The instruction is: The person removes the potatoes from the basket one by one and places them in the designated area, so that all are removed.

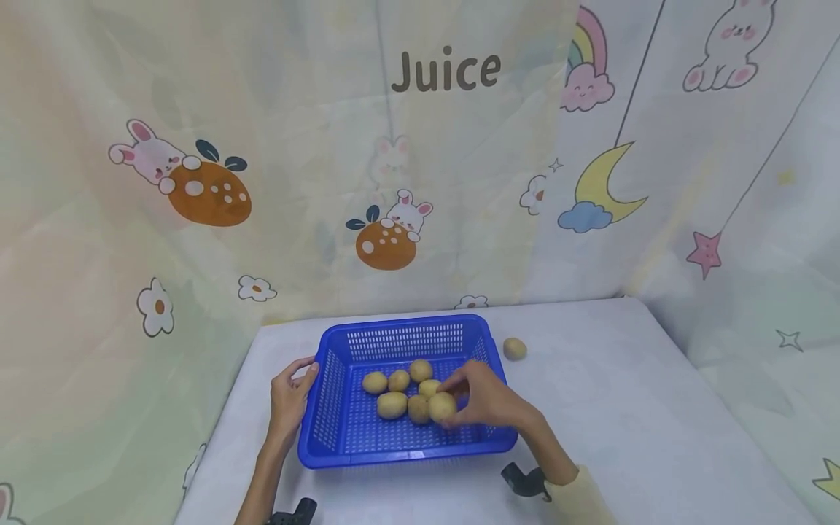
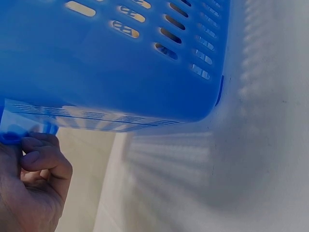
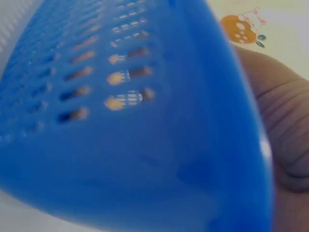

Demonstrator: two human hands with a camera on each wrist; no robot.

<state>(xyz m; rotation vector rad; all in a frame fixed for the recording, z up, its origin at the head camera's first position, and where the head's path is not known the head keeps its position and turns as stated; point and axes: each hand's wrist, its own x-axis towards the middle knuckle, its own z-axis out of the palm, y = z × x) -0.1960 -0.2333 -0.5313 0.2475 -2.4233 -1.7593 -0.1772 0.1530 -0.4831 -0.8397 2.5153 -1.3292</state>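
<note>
A blue plastic basket with slotted walls stands on the table, and several potatoes lie grouped on its floor. My left hand grips the basket's left rim; in the left wrist view its curled fingers meet the rim beside the wall. Reaching over the right side, my right hand pinches one potato between thumb and fingers, close against the others. In the right wrist view, the basket wall hides the fingers and only part of the hand shows past the rim.
One more potato lies outside the basket, just past its back right corner. The white table stretches out to the right. Behind it hangs a printed cloth with rabbits, fruit and the word Juice.
</note>
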